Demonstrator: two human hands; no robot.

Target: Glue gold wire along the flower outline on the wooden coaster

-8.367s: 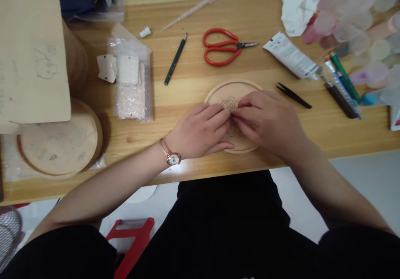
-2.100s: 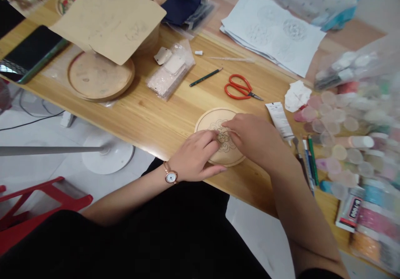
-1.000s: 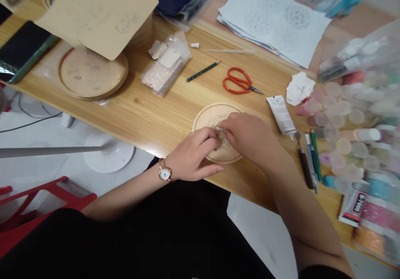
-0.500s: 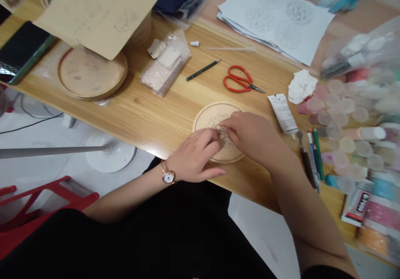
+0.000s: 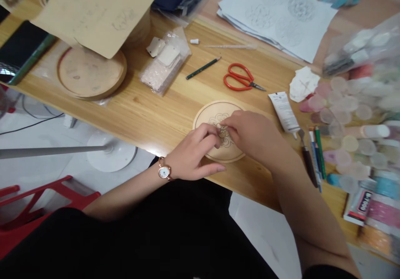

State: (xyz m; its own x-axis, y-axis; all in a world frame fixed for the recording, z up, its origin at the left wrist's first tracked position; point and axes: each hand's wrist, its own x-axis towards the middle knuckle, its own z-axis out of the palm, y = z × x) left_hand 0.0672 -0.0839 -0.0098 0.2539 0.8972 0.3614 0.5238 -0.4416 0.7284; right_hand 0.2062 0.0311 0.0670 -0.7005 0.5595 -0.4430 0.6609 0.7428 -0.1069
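Note:
A round wooden disc (image 5: pixel 203 118) with a flower outline drawn on it lies on the table in front of me. My right hand (image 5: pixel 250 131) reaches over its right side, thumb and fingertips pinched together at the middle of the flower. Whatever they pinch is too small to make out. My left hand (image 5: pixel 198 152), with a watch at the wrist, rests at the disc's lower left edge. Its fingers bend over the drawing, and its thumb sticks out apart to the right. The two hands' fingertips nearly meet over the flower.
Beyond the disc lie red-handled scissors (image 5: pixel 239 77), a green pencil (image 5: pixel 203 68) and a plastic packet (image 5: pixel 165 62). A white tube (image 5: pixel 283 113), a palette knife (image 5: pixel 308 160) and several small jars (image 5: pixel 350 143) are at right. Wooden trays (image 5: pixel 90 74) stand left.
My left hand has shifted slightly, its wrist a little left and up, with the fingers lifted somewhat. My right hand keeps its pinch at the flower's middle.

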